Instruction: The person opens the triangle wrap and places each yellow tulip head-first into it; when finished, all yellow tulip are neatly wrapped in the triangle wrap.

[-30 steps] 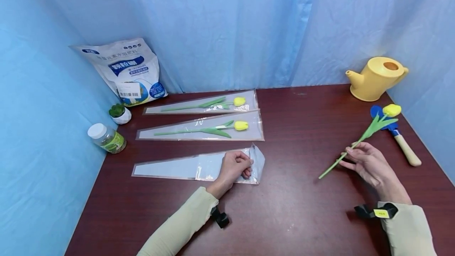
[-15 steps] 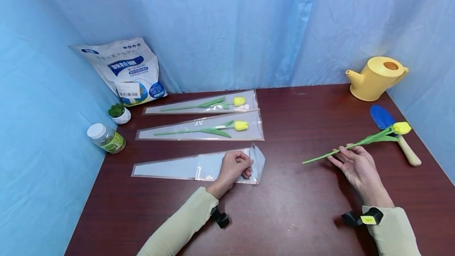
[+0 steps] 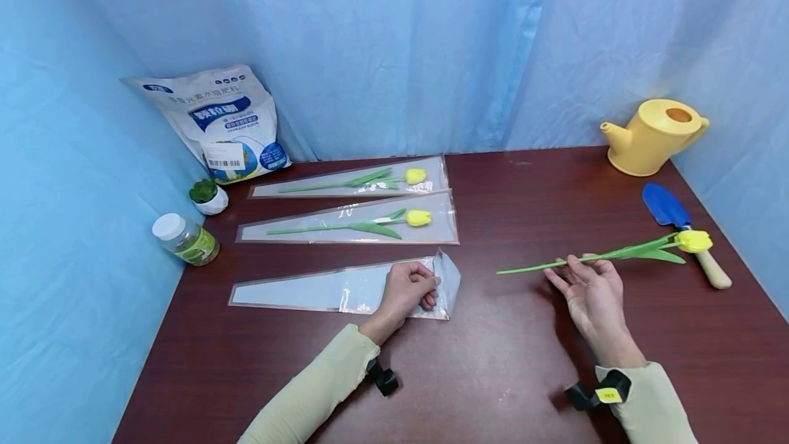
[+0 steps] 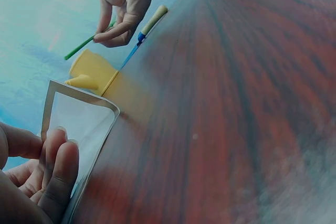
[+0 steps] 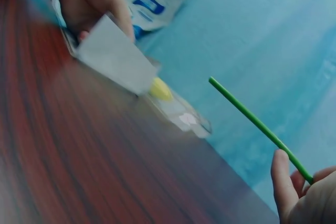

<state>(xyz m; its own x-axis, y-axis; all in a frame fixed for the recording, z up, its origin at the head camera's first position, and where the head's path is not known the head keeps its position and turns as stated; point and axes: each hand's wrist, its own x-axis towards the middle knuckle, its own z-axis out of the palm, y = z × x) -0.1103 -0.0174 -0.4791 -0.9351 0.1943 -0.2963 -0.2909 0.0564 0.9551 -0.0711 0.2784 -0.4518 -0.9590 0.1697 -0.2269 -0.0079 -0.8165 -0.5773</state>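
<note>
My right hand (image 3: 593, 293) pinches the green stem of a yellow tulip (image 3: 641, 250) above the table. The stem's bare end points left, and the bloom is on the right, in front of the trowel. My left hand (image 3: 407, 291) grips the wide right end of a clear flower sleeve (image 3: 290, 290) lying on the table. That end's edge is lifted, as the left wrist view shows with the sleeve's raised mouth (image 4: 79, 108). Behind it lie two more sleeves, each with a yellow tulip inside: a nearer tulip (image 3: 370, 226) and a farther tulip (image 3: 370, 181).
A yellow watering can (image 3: 647, 136) stands at the back right, with a blue trowel (image 3: 668, 207) in front of it. On the left are a fertilizer bag (image 3: 228, 129), a small potted succulent (image 3: 211, 197) and a white-lidded jar (image 3: 194, 245). Blue curtains surround the table.
My right hand has moved left with the tulip, and the stem has turned from slanting to nearly level, its bare end leftward. My left hand and the sleeve have stayed in place.
</note>
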